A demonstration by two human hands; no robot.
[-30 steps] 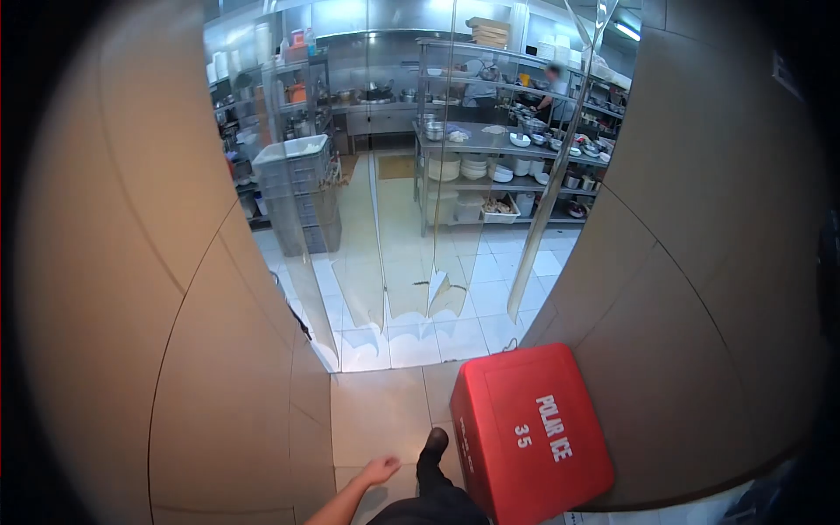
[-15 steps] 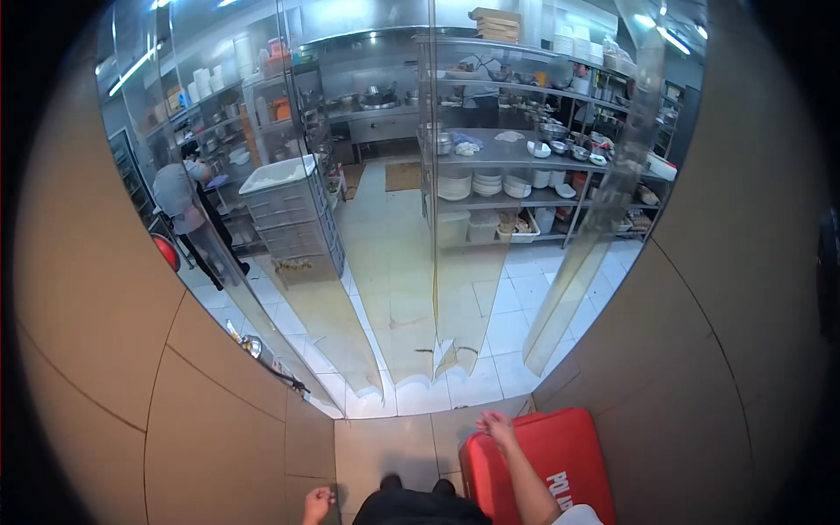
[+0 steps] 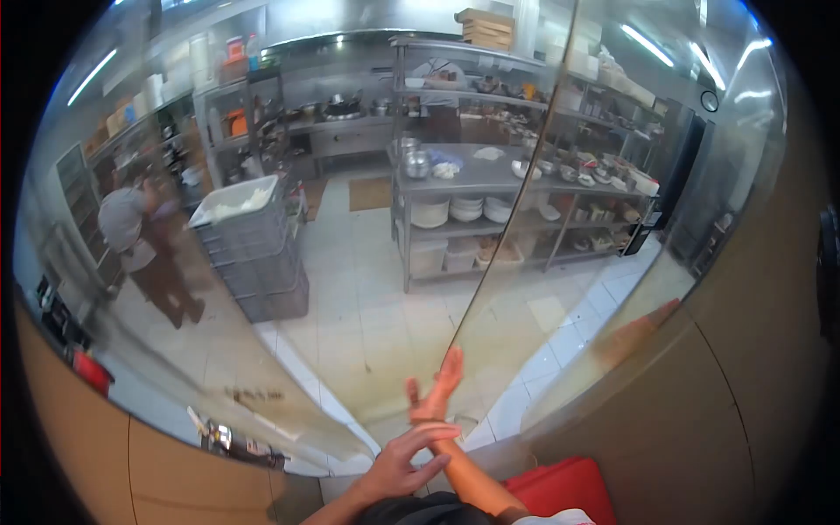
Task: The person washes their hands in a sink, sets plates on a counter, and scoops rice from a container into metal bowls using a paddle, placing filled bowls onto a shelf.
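Clear plastic strip curtains (image 3: 398, 363) hang across the doorway in front of me. My right hand (image 3: 434, 392) reaches forward with fingers stretched, at the lower edge of one strip; it seems to touch the plastic. Nearer to me, my left hand (image 3: 411, 461) lies across the right wrist, its fingers extended and holding nothing. Whether the left hand presses on the wrist is hard to tell. To the right of my arms, a red box (image 3: 569, 490) stands on the floor, partly hidden by my right arm.
Beyond the strips, grey stacked crates (image 3: 254, 254) carry a white tub (image 3: 234, 203). A steel shelf table (image 3: 464, 178) holds bowls and containers. At left a person (image 3: 131, 227) stands by shelves; another person is partly visible behind the rack. Brown walls (image 3: 761, 350) flank the doorway.
I have come closer to the doorway. My right hand has moved forward and left to the strips, and my left hand has risen to cross the right wrist. The strips have shifted.
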